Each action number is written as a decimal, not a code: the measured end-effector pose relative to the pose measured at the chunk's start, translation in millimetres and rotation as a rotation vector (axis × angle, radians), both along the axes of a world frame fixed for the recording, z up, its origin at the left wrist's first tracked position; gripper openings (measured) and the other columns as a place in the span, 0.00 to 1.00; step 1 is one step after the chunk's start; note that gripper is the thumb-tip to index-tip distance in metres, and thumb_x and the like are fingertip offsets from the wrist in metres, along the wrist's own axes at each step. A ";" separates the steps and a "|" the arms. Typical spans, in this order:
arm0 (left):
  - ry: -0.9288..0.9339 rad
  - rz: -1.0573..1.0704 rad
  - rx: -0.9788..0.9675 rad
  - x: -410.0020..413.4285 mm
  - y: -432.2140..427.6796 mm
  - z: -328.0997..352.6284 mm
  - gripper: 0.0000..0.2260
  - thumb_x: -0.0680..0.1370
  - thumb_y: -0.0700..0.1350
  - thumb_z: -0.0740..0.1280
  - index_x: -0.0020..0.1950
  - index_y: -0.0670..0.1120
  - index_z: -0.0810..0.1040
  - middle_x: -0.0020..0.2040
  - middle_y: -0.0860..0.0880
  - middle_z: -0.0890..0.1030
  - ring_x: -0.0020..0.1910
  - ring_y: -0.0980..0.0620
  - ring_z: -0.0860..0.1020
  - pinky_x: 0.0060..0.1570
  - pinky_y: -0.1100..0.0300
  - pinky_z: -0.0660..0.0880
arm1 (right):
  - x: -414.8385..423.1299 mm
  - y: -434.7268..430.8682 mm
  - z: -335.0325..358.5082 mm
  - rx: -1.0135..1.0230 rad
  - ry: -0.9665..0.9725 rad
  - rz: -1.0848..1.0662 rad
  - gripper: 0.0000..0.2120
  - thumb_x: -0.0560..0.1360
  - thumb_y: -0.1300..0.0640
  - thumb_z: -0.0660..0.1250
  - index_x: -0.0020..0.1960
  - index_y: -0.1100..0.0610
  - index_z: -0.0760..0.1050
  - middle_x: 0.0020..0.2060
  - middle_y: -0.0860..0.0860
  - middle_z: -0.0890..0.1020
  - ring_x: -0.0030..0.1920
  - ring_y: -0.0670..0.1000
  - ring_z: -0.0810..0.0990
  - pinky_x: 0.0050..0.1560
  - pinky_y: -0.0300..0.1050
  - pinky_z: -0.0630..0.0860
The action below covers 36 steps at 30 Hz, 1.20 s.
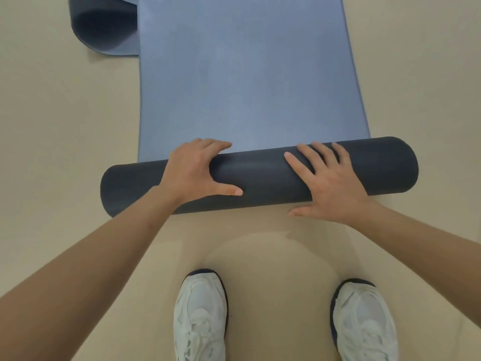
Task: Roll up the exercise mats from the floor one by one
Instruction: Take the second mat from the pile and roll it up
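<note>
A blue exercise mat (242, 74) lies flat on the beige floor and stretches away from me. Its near end is wound into a dark grey roll (260, 175) lying crosswise, slightly tilted up to the right. My left hand (197, 170) lies over the left half of the roll, fingers draped across its top and thumb along the near side. My right hand (328, 183) presses flat on the right half, fingers spread, thumb down at the floor edge.
A second blue mat (104, 27) lies at the far left, loosely curled with its hollow showing, touching the flat mat's left edge. My two white shoes (200, 316) (364, 321) stand on the bare beige floor (52, 126) just behind the roll.
</note>
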<state>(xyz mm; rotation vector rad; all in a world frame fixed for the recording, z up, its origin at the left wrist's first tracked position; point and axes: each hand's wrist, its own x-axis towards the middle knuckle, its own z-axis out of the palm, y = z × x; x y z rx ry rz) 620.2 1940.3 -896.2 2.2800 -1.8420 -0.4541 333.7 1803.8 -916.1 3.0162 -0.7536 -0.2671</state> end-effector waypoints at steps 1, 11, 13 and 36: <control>-0.042 -0.023 -0.123 -2.0 4.3 -1.7 0.41 0.64 0.76 0.70 0.68 0.51 0.78 0.64 0.53 0.82 0.60 0.48 0.79 0.56 0.50 0.75 | 3.5 -6.1 0.8 0.008 -0.005 0.003 0.57 0.64 0.20 0.64 0.81 0.53 0.56 0.76 0.60 0.66 0.74 0.65 0.65 0.74 0.69 0.57; -0.336 -0.080 0.000 -21.7 13.3 -12.4 0.54 0.65 0.73 0.71 0.83 0.49 0.57 0.82 0.45 0.61 0.80 0.40 0.60 0.79 0.41 0.56 | 47.8 -68.6 23.5 0.265 0.102 -0.037 0.52 0.64 0.16 0.56 0.80 0.42 0.51 0.72 0.48 0.71 0.67 0.55 0.71 0.69 0.57 0.65; -0.328 -0.100 0.026 -11.8 -1.0 -13.7 0.55 0.63 0.72 0.74 0.82 0.50 0.57 0.80 0.46 0.64 0.78 0.40 0.64 0.77 0.41 0.60 | 52.4 -73.7 26.7 0.286 0.129 -0.052 0.54 0.63 0.15 0.56 0.80 0.42 0.50 0.72 0.49 0.70 0.68 0.56 0.72 0.71 0.57 0.64; -0.050 -0.157 0.324 26.9 -45.7 28.8 0.37 0.61 0.71 0.75 0.68 0.64 0.69 0.50 0.60 0.82 0.47 0.51 0.79 0.46 0.53 0.74 | 20.6 -58.6 31.3 -0.009 -0.121 0.076 0.45 0.63 0.30 0.76 0.72 0.49 0.67 0.38 0.55 0.76 0.34 0.54 0.68 0.39 0.48 0.70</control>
